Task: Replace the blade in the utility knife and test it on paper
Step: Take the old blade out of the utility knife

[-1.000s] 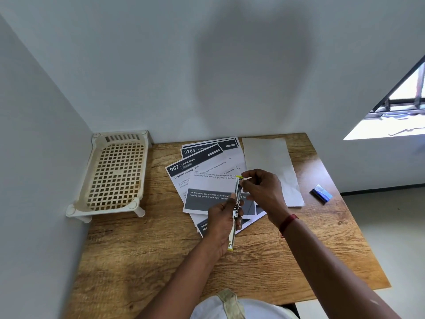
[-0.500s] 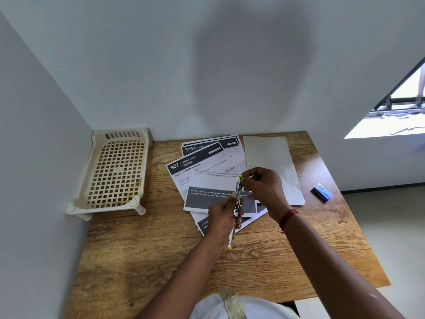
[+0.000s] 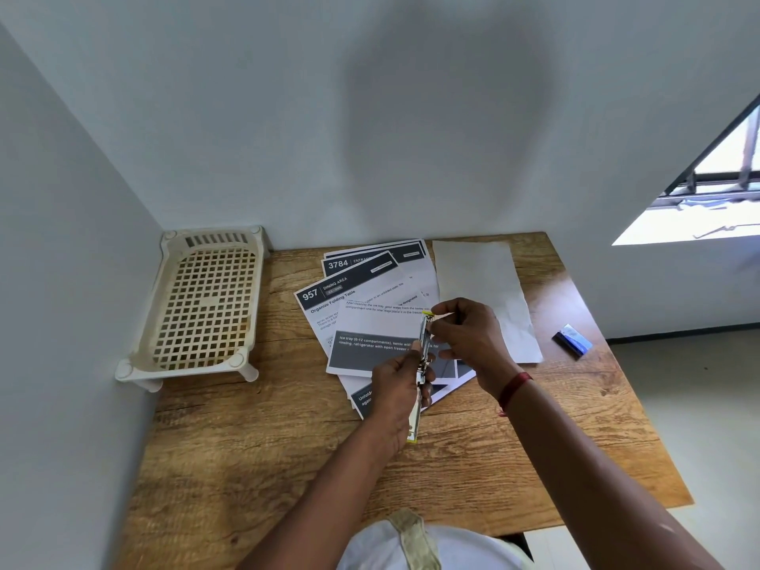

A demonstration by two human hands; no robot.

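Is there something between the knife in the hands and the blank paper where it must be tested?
Nothing visible blocks it. The knife is held above the printed sheets by the left hand and right hand; the blank paper lies uncovered just behind the right hand.

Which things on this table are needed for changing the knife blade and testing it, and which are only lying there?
For the job:
- utility knife, held by left hand and right hand
- blank white paper, probably for the test cut
- small blue box, possibly spare blades; too small to tell

Just lying about:
- printed sheets
- cream plastic rack
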